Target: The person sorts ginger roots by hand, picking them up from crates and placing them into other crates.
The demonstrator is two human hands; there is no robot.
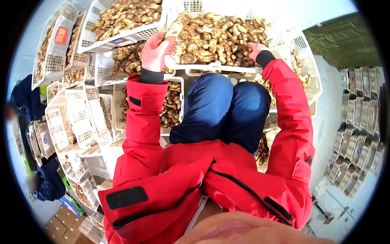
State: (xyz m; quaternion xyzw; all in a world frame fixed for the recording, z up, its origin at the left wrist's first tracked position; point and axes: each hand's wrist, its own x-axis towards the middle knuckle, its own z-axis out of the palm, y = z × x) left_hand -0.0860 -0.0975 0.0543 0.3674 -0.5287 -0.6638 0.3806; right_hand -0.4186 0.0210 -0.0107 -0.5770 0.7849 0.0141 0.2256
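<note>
A white plastic crate (203,67) heaped with knobbly brown-and-cream pieces (219,38), like stubby mushrooms or roots, lies just beyond my knees. My left hand (156,51), in a pink glove, is at the crate's left side with its fingers bent. A larger pale piece (174,31) lies right by its fingertips; whether the hand grips it is unclear. At the right side of the heap, my right hand (256,50), also gloved in pink, has its fingers curled in against the pieces. Its fingertips are partly hidden, and so is anything within them.
More filled white crates are stacked on the left, among them a tilted one (122,36) and one beside my knee (172,103). Another crate (310,69) stands at the right. Two people in dark clothes (48,181) are at far left. Rows of pale containers (353,138) stand far right.
</note>
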